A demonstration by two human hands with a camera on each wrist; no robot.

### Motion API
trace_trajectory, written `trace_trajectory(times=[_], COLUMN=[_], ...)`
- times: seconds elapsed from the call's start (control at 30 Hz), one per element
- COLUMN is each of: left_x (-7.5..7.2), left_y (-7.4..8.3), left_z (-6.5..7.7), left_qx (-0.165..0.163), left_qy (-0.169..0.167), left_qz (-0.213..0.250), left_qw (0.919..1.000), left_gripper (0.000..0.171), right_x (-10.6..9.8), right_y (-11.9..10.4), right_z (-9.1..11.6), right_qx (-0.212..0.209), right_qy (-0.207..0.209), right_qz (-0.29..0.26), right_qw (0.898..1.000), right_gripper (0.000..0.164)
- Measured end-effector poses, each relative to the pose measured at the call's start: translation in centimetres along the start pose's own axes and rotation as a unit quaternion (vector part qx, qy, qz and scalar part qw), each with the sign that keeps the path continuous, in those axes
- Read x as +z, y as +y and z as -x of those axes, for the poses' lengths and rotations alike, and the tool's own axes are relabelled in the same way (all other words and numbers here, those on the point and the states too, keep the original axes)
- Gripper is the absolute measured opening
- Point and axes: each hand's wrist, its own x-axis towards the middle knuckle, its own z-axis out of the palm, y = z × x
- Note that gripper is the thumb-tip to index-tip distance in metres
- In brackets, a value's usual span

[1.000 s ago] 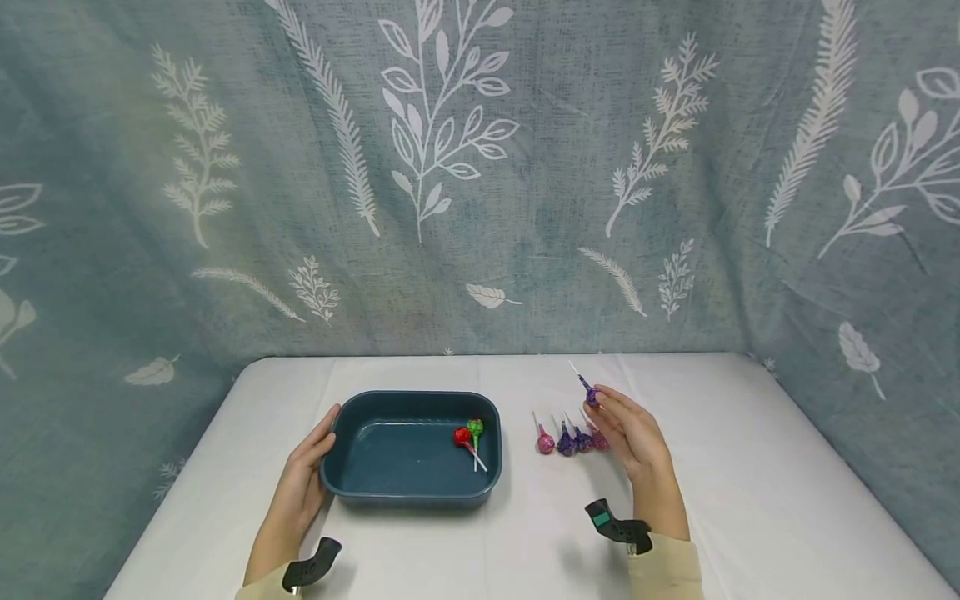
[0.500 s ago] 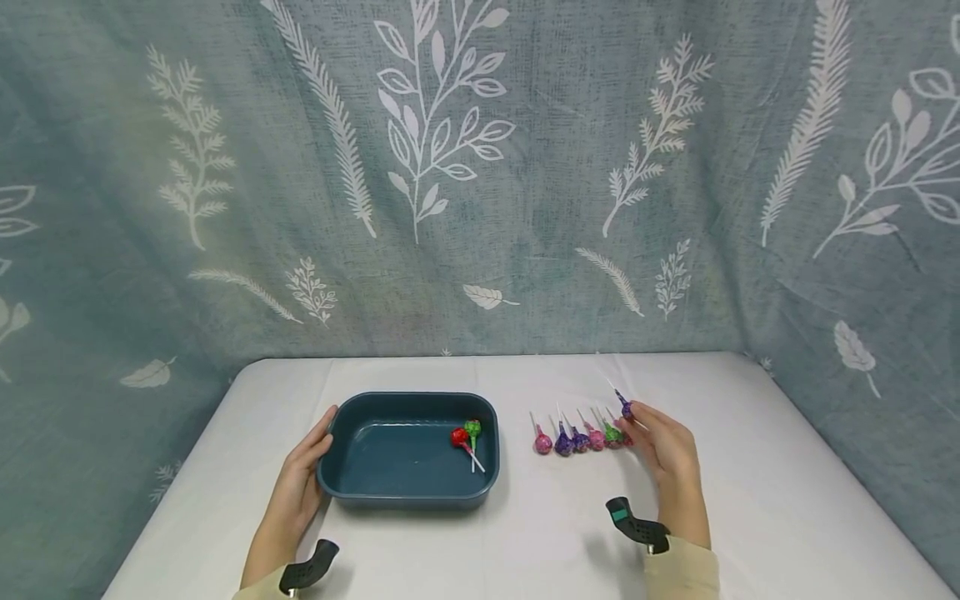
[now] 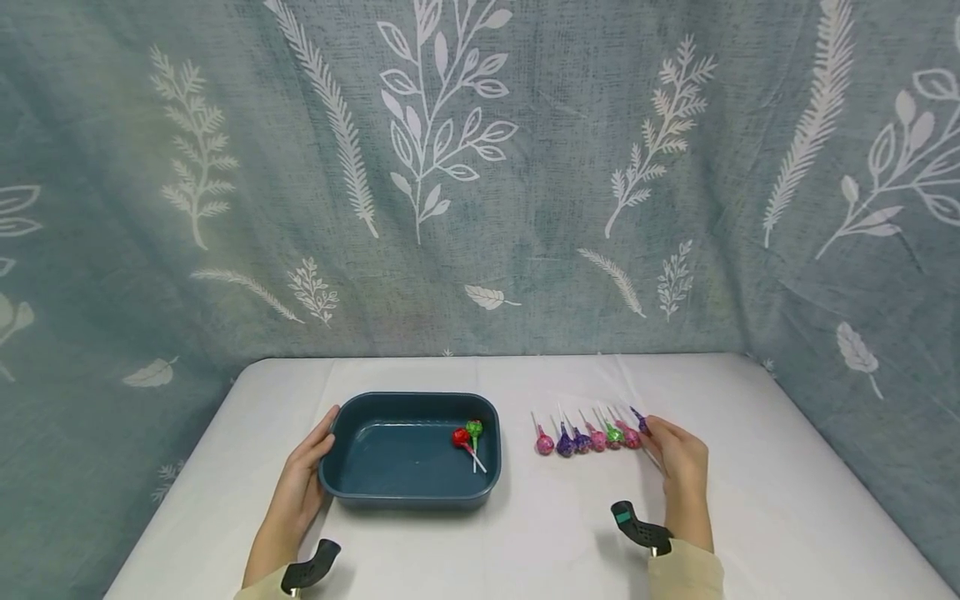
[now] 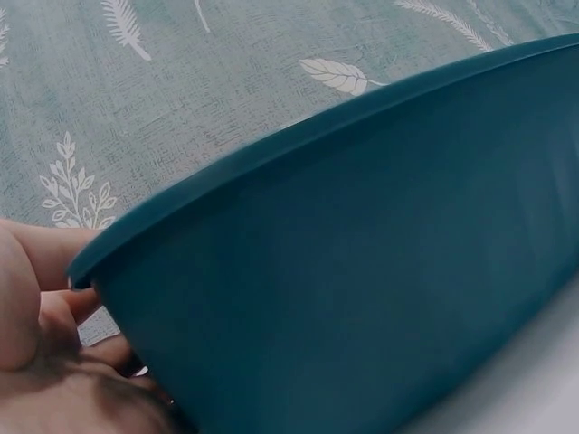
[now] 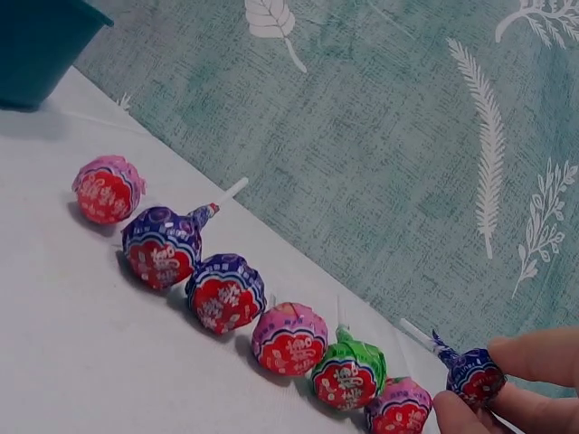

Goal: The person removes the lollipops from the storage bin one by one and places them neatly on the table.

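Note:
My left hand (image 3: 297,483) rests against the left side of a dark teal rectangular bin (image 3: 390,458), its fingers along the outer wall; in the left wrist view they show under the rim. Inside the bin lie a red lollipop (image 3: 461,437) and a green lollipop (image 3: 474,427). My right hand (image 3: 681,462) pinches a purple-wrapped lollipop (image 5: 475,375) between thumb and fingers, stick pointing up and left. It is at the right end of a row of lollipops, close to a pink lollipop (image 5: 398,409). A green-wrapped lollipop (image 5: 349,372) sits left of that one.
The row continues left with a pink lollipop (image 5: 289,339), two purple ones, and another pink lollipop (image 5: 108,190) nearest the bin. A white cloth covers the table (image 3: 420,558). A leaf-patterned curtain (image 3: 480,208) stands behind it.
My right hand has moved right and down with the purple lollipop, from above the row to its right end. More of the row shows. The left hand and bin have stayed put.

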Motion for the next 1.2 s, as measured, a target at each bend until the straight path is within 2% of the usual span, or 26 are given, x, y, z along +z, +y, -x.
trace_trajectory(times=[0.5, 0.97, 1.2], left_x=[0.2, 0.2, 0.2], left_y=[0.1, 0.1, 0.1], left_z=[0.1, 0.2, 0.1], left_qx=[-0.003, -0.005, -0.005], left_qy=[0.008, 0.008, 0.01], left_qz=[-0.001, 0.004, 0.002], left_qw=[1.0, 1.0, 0.9999], left_gripper=[0.049, 0.05, 0.049], right_x=[-0.1, 0.3, 0.3], right_y=[1.1, 1.0, 1.0], right_z=[-0.6, -0.3, -0.1], right_qx=[-0.028, -0.049, -0.084], right_qy=[0.04, 0.044, 0.066], right_qz=[0.022, 0.04, 0.09], right_qw=[0.999, 0.997, 0.99], right_gripper=[0.038, 0.037, 0.032])
